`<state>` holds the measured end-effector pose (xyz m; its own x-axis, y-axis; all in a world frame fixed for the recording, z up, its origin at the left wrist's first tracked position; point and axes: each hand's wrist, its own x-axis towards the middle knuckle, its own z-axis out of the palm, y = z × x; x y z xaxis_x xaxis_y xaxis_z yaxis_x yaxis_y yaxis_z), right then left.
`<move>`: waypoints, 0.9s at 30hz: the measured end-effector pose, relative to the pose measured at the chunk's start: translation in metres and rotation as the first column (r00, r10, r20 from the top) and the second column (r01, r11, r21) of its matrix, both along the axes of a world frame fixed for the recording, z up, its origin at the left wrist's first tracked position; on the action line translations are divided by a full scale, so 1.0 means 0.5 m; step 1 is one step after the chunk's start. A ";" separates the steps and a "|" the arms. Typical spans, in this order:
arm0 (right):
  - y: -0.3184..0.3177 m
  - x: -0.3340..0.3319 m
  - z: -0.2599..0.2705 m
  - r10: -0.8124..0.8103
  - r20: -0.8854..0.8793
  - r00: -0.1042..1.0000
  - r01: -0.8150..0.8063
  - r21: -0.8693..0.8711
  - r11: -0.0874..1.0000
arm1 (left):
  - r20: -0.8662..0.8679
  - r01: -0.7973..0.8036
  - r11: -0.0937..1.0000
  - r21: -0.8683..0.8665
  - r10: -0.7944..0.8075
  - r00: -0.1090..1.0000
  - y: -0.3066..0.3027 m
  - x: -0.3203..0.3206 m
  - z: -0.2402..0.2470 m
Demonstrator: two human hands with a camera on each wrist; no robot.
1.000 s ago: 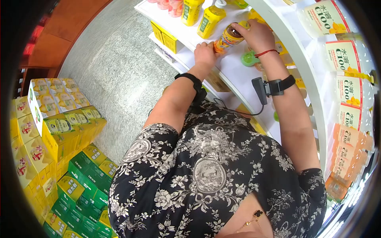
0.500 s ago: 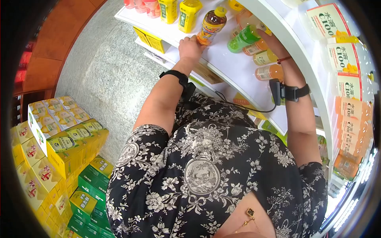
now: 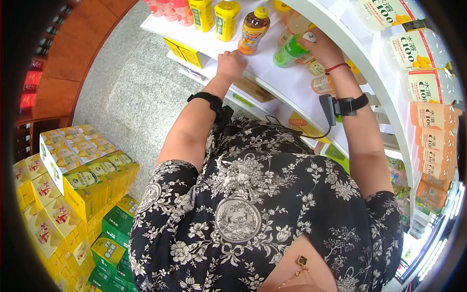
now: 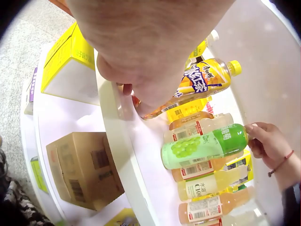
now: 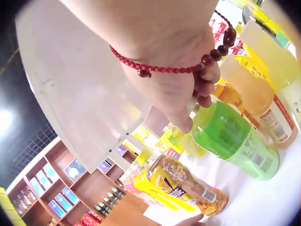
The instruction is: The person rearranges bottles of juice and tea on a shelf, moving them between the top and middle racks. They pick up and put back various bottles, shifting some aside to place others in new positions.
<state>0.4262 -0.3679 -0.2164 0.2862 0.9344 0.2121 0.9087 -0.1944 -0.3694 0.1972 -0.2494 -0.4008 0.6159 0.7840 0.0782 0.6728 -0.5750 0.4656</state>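
Note:
My right hand [image 3: 321, 48] grips a green grape drink bottle [image 3: 288, 52] by its neck, near the white cap. The bottle leans over the white shelf [image 3: 270, 73], and its label shows green grapes in the left wrist view. Left of it stands an iced tea bottle [image 3: 254, 33] with a yellow cap and dark amber tea. My left hand [image 3: 231, 65] is at the shelf's front edge, fingers loosely bent, right by the foot of the iced tea bottle. In the right wrist view a fingertip [image 5: 193, 221] shows close to that bottle's base.
Behind the green bottle stand several peach and pale yellow bottles [image 4: 202, 209]. Two yellow bottles [image 3: 226, 20] and some pink ones [image 3: 182, 12] line the shelf to the left. A curved white panel [image 3: 369, 63] rises at the right. A cardboard box [image 4: 84, 169] sits on the lower shelf.
My right hand has let go of the iced tea bottle's top, reached back to the green bottle and gripped it, tilting it. My left hand stays near the iced tea bottle's base.

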 end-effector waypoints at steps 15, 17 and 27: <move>0.039 -0.080 0.034 0.076 -0.043 0.996 -0.081 -0.131 0.988 | 0.093 -0.008 1.000 -0.004 0.009 0.996 -0.022 -0.007 0.000; 0.039 -0.080 0.034 0.068 -0.057 0.996 -0.076 -0.157 0.985 | 0.096 -0.009 1.000 0.001 0.009 0.995 -0.024 -0.007 -0.004; 0.049 -0.059 -0.005 0.017 -0.081 0.997 -0.024 -0.092 0.995 | 0.074 -0.020 0.999 0.026 0.018 0.997 -0.019 0.003 -0.013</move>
<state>0.3965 -0.3434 -0.2190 0.2791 0.9549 0.1015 0.8812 -0.2126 -0.4223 0.1988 -0.2591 -0.4071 0.5930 0.7923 0.1439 0.6479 -0.5755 0.4991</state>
